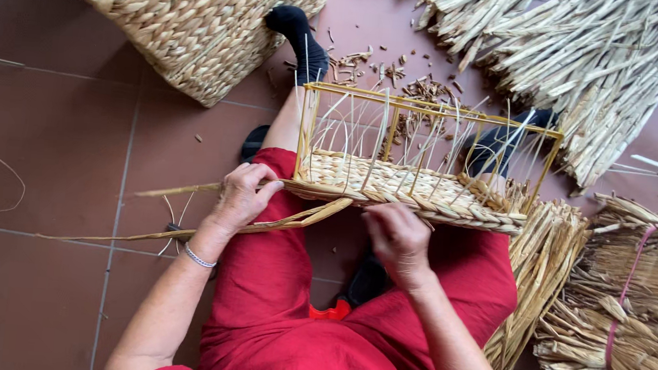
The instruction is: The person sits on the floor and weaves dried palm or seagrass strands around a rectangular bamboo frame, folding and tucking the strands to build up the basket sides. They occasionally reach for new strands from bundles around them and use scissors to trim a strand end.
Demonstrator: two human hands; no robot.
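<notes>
Far left of the hands: brown tiled floor (50,147), with a thin loose fibre lying in a curve. Up and left of the left hand: finished woven basket (193,18), pale braided straw, resting on the tiles.

Left hand (240,195): fingers curled, thumb and fingertips pinching a flat straw strand (184,232) at the near left corner of the frame; strand trailing off to the left across the floor. Silver bracelet (199,258) on the wrist.

Between and just above both hands: yellow wire frame (429,107), rectangular, lying over red-clad knees, thin upright stakes along its sides, lower part filled with braided weave (392,184).

Right hand (396,241): fingers bent and pressed against the near edge of the weave; what the fingertips grip cannot be told, being hidden under the hand.

Beyond the frame: two feet in dark socks, straw clippings (385,72) scattered between them.

Right of the right hand: loose straw bundles (581,64) above; tied bundle (632,311) with a pink band below.
</notes>
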